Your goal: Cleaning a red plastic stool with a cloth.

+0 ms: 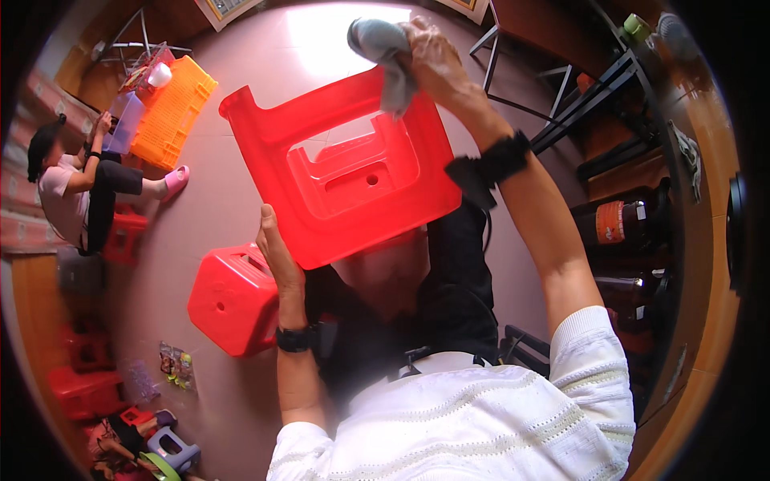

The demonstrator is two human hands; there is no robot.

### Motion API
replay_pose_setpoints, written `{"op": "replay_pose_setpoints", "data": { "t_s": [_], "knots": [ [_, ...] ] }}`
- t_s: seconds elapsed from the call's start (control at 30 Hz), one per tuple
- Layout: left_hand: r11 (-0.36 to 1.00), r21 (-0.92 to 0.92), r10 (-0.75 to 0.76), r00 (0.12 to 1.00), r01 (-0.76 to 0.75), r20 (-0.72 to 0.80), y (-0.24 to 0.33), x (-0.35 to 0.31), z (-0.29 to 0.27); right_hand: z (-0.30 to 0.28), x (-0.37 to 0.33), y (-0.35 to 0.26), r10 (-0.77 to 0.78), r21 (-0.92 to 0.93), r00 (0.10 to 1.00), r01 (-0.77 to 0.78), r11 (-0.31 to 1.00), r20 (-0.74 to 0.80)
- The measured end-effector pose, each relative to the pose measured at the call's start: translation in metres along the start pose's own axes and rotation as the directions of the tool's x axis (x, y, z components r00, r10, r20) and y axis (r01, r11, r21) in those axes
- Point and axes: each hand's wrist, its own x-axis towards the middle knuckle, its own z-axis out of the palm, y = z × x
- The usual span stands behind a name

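Observation:
A red plastic stool (357, 232) is held up in front of me, tilted, one side facing me with its cut-out opening. At its lower left edge my left hand (279, 258) grips it, thumb up along the side; the other fingers are hidden behind. My right hand (438, 66) is closed around a grey-blue cloth (379, 42) at the stool's upper right end. The cloth's lower part hangs over the red edge. A second red stool (228, 297) stands on the floor just left of my left wrist.
On the left a person (68, 180) sits beside an orange plastic crate (172, 112) and handles something small. At lower left are more red stools (84, 393), small packets (176, 366) and another person (112, 445). Large dark bottles (622, 220) and metal-framed furniture line the right.

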Motion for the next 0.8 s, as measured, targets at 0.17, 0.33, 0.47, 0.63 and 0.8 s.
{"op": "replay_pose_setpoints", "data": {
  "t_s": [0.17,0.33,0.47,0.63,0.8],
  "knots": [
    [1.000,0.021,-0.013,0.999,0.014,-0.041,-0.009,0.005,-0.002,0.006,0.009,0.022,0.020,0.117,0.999,-0.024,0.993,0.032],
    [0.997,-0.071,-0.035,0.995,0.029,-0.089,-0.002,-0.003,0.002,-0.020,-0.009,0.016,-0.060,0.271,0.981,0.008,0.963,0.183],
    [0.998,-0.060,-0.008,0.999,0.006,-0.033,-0.006,-0.003,-0.001,-0.034,-0.038,0.012,-0.075,0.260,0.977,0.021,0.965,0.199],
    [0.981,0.173,0.104,0.992,-0.090,-0.076,-0.002,-0.002,-0.004,-0.061,-0.094,-0.016,-0.049,0.201,0.977,0.006,0.980,0.208],
    [0.478,0.801,0.567,0.823,-0.362,0.033,0.037,-0.014,0.009,-0.088,-0.147,-0.038,-0.033,0.240,0.977,-0.018,0.971,0.209]
  ]
}}
